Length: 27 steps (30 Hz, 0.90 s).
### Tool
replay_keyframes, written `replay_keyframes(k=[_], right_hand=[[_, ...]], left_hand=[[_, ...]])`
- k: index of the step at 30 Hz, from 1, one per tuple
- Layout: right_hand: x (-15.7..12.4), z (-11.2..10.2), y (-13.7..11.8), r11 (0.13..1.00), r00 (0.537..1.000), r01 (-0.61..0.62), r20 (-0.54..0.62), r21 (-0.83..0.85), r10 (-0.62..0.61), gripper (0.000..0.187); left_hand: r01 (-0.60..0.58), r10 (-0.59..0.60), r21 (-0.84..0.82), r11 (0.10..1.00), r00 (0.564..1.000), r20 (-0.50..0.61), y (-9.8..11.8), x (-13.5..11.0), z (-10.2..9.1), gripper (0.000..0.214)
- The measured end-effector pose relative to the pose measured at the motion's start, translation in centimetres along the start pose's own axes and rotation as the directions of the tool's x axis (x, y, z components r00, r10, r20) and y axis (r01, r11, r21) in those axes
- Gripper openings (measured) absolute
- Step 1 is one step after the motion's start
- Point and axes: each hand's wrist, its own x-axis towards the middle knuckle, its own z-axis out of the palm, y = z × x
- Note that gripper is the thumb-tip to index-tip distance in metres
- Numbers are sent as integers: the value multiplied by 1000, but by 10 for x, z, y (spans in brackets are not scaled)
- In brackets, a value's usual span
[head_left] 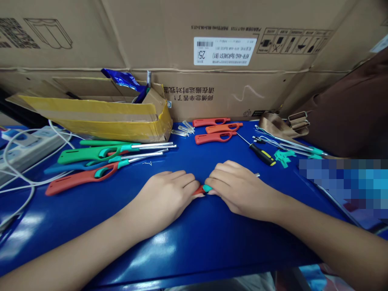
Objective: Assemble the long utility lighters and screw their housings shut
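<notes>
Both hands meet in the middle of the surface (197, 238), well back from its near edge, with bare blue room in front of them. The left hand (168, 196) and right hand (239, 188) each close their grip on a small red-and-teal lighter (202, 189) lying flat between them. Toward the back left corner, a taped box (100, 117) holds a blue packet (121, 79), and long lighters (91, 154) lie just beside it.

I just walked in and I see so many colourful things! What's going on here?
A person has both hands on a blue table. The left hand and the right hand meet in the middle, fingers closed on a small red and teal piece that is mostly hidden. Long lighters lie to the left beside a cardboard box. Red handles and a screwdriver lie farther back.
</notes>
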Motion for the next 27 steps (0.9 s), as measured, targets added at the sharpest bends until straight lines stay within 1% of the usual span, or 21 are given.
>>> replay_keyframes(k=[4,11,14,17,19,22,25,27], right_hand=[[0,-1,-3,999,1000,-16,-17,35,17,19],[0,4,-5,999,1000,-9,-15,39,10,20],[2,2,-4,997,999,-52,-3,63,52,22],[3,-5,-2,987,990,-140,43,74,137,20],[1,-10,2,975,972,-222,84,35,218,15],[-4,-16,13,930,925,-368,96,-29,369,3],[-9,-19,25,871,866,-487,93,-66,491,7],[-11,-20,28,854,847,-518,105,-57,521,8]], left_hand=[[13,-12,-30,999,1000,26,3,0,-3,36],[5,-6,37,999,1000,24,5,0,-2,32],[9,-9,45,999,1000,18,2,0,-1,33],[50,-49,-30,998,998,29,-1,1,-2,32],[86,-84,-75,993,996,37,-5,0,-4,35],[149,-145,-72,986,988,49,-12,-3,-4,44],[202,-198,-57,978,978,69,-18,-5,-3,43],[217,-212,-67,974,974,76,-20,-5,-2,40]])
